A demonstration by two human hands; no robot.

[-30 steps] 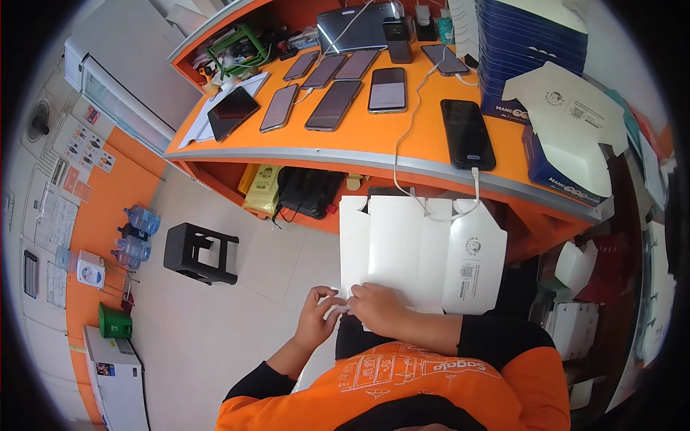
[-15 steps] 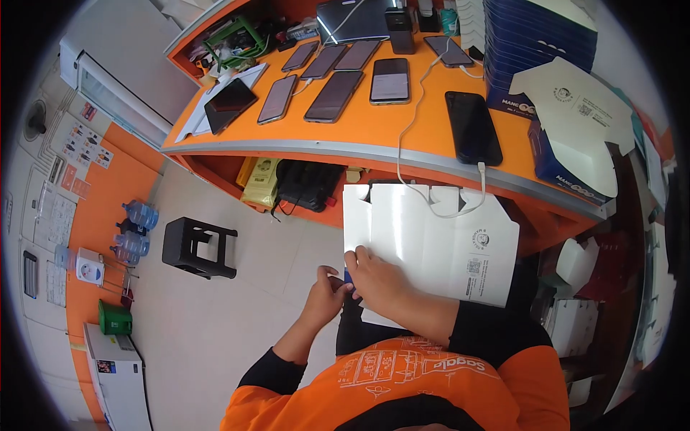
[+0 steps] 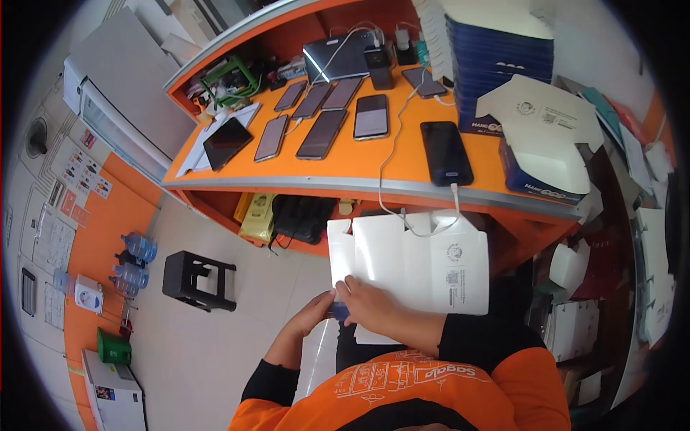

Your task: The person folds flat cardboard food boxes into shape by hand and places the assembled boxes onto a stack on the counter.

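A flat, unfolded cardboard food box (image 3: 420, 266) lies across my lap, its white inner side up, with a small printed logo and code on the right part. My left hand (image 3: 314, 314) pinches a flap at the box's near left corner, where the blue outer side shows. My right hand (image 3: 365, 305) rests over the same corner, fingers closed on the card beside the left fingertips. The thumb of the right hand is hidden.
Several phones (image 3: 322, 134) lie on the orange desk (image 3: 287, 169), some with white charging cables (image 3: 388, 172). A stack of folded blue boxes (image 3: 496, 72) and one open box (image 3: 550, 169) stand at its right. A black stool (image 3: 199, 280) stands on the floor at left.
The desk and the box sit lower and further left in view as the head has shifted. At the near left corner, the flap is bent up more and shows more blue between my hands.
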